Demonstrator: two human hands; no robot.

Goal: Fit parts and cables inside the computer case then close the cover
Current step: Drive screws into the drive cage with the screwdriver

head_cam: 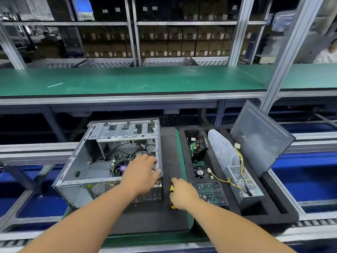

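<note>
The open grey sheet-metal computer case (109, 161) lies on its side on dark foam, motherboard and black cables exposed inside, while its dark perforated metal side cover (260, 137) leans tilted in the black foam tray to the right.

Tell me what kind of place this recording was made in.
Most likely a computer assembly line in a factory: an open computer case sits on a roller conveyor, a foam tray holds parts, and stacked cartons fill the shelves behind.
</note>
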